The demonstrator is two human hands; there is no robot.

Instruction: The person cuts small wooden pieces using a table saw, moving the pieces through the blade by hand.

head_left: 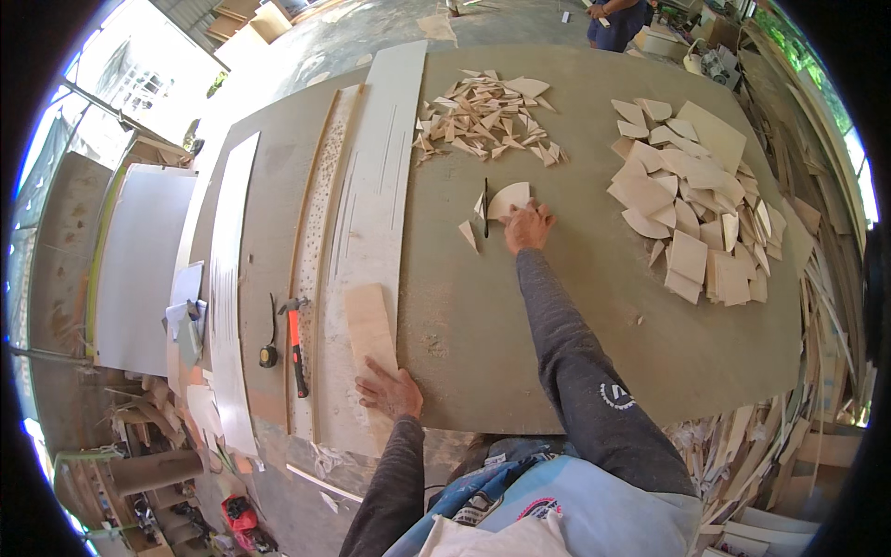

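My right hand [529, 228] reaches to the middle of the table, its fingers curled on the near edge of a pale, curved-edged plywood piece [510, 199]. Just left of that piece is a thin dark strip [485, 208], which looks like a saw blade in a slot. Beside it lies a narrow pointed offcut [469, 234]. My left hand [391, 390] rests with fingers spread on the near end of a pale rectangular wooden board [369, 320]. That board lies over a long white panel [371, 213].
A heap of small pointed offcuts [492, 116] lies at the far side, a larger pile of plywood pieces [696, 190] at the right. A hammer [296, 348] and tape measure [268, 355] lie left. Timber strips [817, 306] crowd the right; another person [615, 23] stands beyond.
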